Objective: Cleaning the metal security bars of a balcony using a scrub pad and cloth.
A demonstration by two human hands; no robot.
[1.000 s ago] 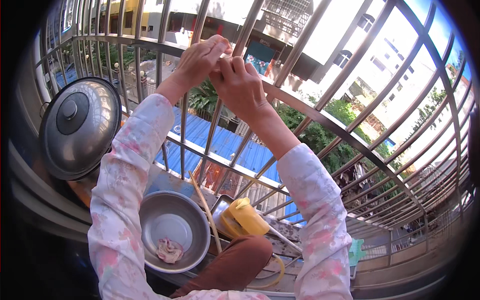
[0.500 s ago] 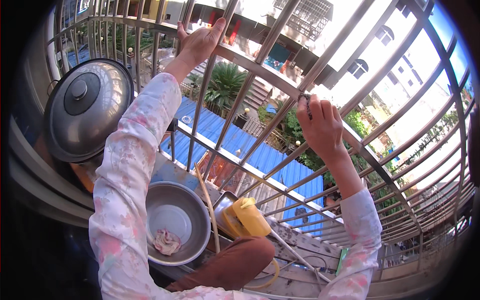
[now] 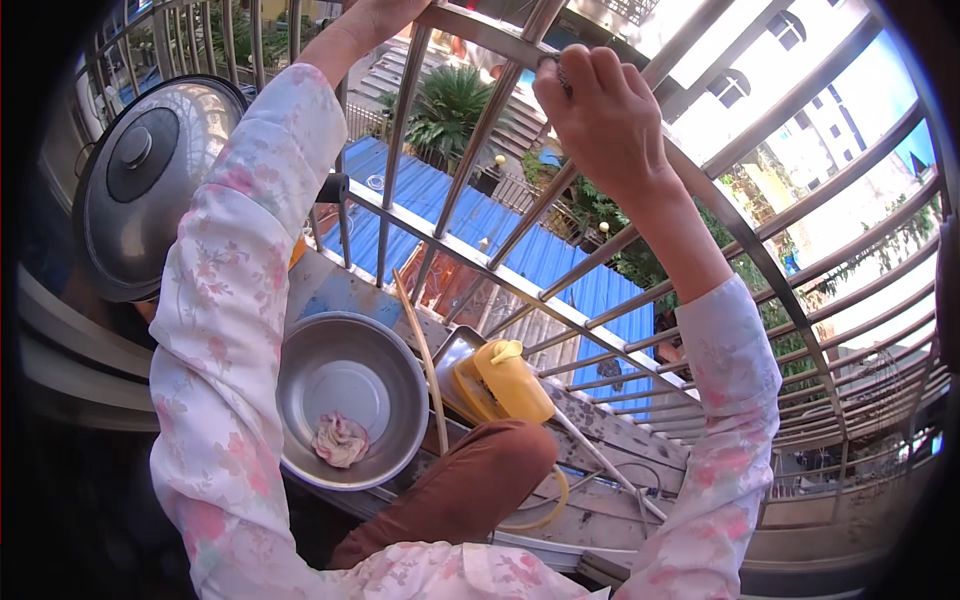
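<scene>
My right hand [image 3: 607,118] is closed around a small dark, wiry scrubber [image 3: 563,76], mostly hidden by the fingers. The hand presses against the metal horizontal rail [image 3: 490,36] of the window cage, where it meets an upright bar. My left hand [image 3: 380,17] is at the top edge of the picture, beside the same rail. Its fingers are cut off, so their grip does not show. Both arms reach up and forward in floral sleeves.
Below sits a grey metal basin [image 3: 407,425] with a crumpled cloth [image 3: 341,440] in it. Beside it are a wooden stick [image 3: 424,365], a yellow plastic container [image 3: 505,385] and a pale pole [image 3: 600,455]. A large domed lid [image 3: 165,215] stands at the left. Blue roofing [image 3: 470,240] lies beyond the bars.
My right hand with the scrubber has moved up and left along the rail. The view has tilted down slightly, so my left hand now sits partly past the top edge.
</scene>
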